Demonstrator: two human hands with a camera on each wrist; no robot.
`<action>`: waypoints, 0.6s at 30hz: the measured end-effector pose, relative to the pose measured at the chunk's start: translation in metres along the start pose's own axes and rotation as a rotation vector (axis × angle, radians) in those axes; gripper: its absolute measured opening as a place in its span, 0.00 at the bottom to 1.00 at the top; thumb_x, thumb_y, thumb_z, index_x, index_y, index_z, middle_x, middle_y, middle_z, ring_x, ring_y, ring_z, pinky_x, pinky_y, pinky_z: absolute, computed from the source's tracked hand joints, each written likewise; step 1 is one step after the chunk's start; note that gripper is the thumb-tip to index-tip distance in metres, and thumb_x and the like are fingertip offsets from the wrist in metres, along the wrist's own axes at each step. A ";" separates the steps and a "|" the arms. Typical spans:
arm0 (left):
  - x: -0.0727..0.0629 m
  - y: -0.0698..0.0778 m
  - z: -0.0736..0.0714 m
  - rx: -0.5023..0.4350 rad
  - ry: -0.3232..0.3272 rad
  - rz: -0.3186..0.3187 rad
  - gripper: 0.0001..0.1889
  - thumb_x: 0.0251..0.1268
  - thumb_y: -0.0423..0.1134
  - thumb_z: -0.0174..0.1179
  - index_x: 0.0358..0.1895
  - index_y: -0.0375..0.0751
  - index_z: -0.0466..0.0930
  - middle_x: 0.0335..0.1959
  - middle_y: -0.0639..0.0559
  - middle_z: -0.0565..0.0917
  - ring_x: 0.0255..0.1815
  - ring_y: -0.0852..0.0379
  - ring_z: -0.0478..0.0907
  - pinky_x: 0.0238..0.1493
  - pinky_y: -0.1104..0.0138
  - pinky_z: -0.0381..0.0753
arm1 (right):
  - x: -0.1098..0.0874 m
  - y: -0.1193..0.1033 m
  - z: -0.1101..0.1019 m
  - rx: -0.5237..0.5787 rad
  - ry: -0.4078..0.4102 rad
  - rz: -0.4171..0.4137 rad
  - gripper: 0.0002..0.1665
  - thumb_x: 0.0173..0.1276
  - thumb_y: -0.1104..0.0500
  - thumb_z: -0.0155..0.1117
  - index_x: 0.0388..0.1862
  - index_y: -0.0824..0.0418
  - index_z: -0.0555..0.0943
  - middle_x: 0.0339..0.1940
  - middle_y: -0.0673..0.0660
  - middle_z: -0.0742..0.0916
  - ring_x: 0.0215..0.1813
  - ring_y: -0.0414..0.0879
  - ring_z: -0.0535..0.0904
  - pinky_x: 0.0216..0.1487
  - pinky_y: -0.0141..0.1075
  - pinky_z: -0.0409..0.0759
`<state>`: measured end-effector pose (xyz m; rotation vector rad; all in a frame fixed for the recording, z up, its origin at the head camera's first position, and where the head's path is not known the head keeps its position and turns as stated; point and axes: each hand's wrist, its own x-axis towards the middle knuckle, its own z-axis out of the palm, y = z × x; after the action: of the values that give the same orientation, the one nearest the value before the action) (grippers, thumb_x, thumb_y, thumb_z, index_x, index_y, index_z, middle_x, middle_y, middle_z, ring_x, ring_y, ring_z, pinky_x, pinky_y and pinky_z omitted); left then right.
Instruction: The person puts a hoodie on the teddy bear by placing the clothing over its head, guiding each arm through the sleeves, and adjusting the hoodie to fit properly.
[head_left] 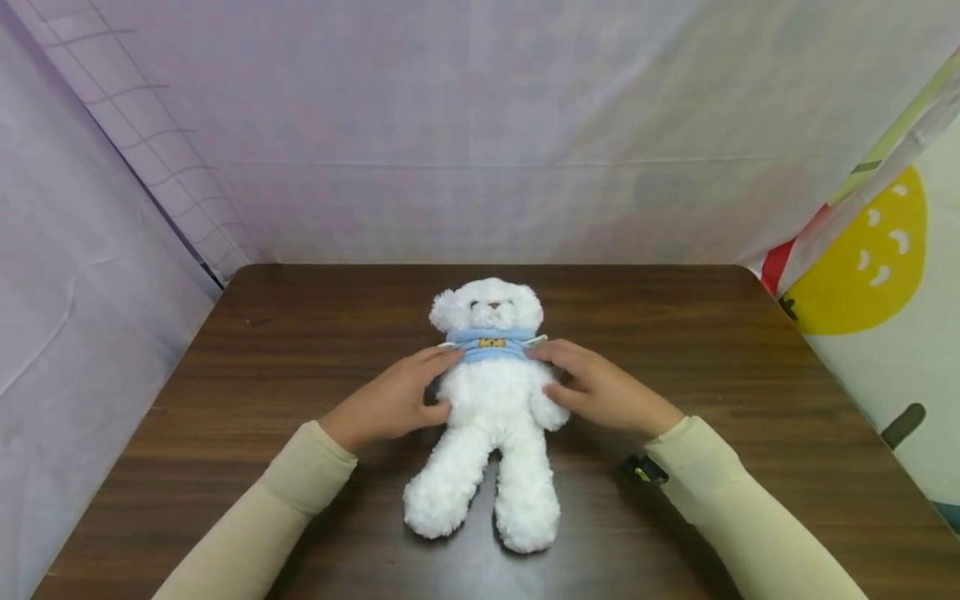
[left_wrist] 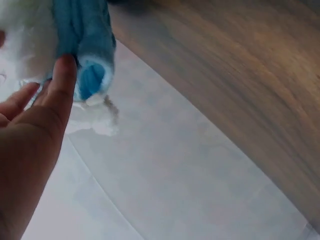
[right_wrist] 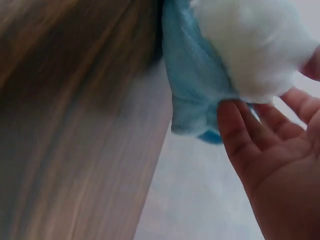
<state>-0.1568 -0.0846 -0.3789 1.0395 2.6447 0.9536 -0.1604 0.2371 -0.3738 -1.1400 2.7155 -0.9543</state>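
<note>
A white plush teddy bear [head_left: 491, 400] lies face up on the table, head toward the far edge. Its small light-blue shirt [head_left: 487, 348], with a tan bear patch, is bunched high around the chest. From the left side my left hand [head_left: 393, 396] touches the shirt with its fingertips, thumb beside the bear's body. My right hand [head_left: 603, 387] touches the other side of the shirt, its thumb against the bear's arm [head_left: 551, 407]. An empty sleeve opening [left_wrist: 92, 80] shows in the left wrist view. The fingers' undersides are partly hidden by fur and cloth.
The dark wooden table [head_left: 315, 308] has rounded far corners. A pale hanging cloth [head_left: 480, 158] stands behind it, with another white cloth [head_left: 67, 333] along the left. On the right hangs a fabric printed with a yellow fruit [head_left: 862, 267].
</note>
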 end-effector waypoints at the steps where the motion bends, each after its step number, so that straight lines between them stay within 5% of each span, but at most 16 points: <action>1: -0.001 -0.002 -0.001 -0.009 -0.008 0.002 0.37 0.66 0.38 0.62 0.77 0.39 0.59 0.75 0.40 0.61 0.74 0.48 0.60 0.63 0.56 0.71 | -0.001 -0.001 -0.001 0.004 -0.011 -0.007 0.29 0.72 0.65 0.59 0.71 0.60 0.69 0.69 0.55 0.74 0.67 0.48 0.70 0.61 0.49 0.73; 9: 0.004 -0.006 -0.005 -0.024 -0.046 0.019 0.39 0.64 0.38 0.62 0.77 0.38 0.57 0.76 0.39 0.60 0.75 0.48 0.57 0.66 0.55 0.68 | 0.002 -0.008 -0.005 -0.031 -0.138 0.035 0.44 0.62 0.67 0.61 0.78 0.59 0.59 0.74 0.55 0.66 0.65 0.46 0.69 0.60 0.44 0.74; 18: 0.031 -0.011 -0.003 0.032 0.016 0.002 0.39 0.63 0.39 0.64 0.75 0.34 0.59 0.73 0.39 0.64 0.73 0.46 0.62 0.69 0.55 0.65 | 0.026 0.000 -0.003 -0.093 -0.120 0.136 0.49 0.62 0.65 0.65 0.80 0.63 0.54 0.72 0.61 0.66 0.56 0.48 0.74 0.55 0.43 0.75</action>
<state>-0.1870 -0.0714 -0.3805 1.0456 2.6811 0.9261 -0.1803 0.2219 -0.3663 -0.9769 2.7238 -0.7246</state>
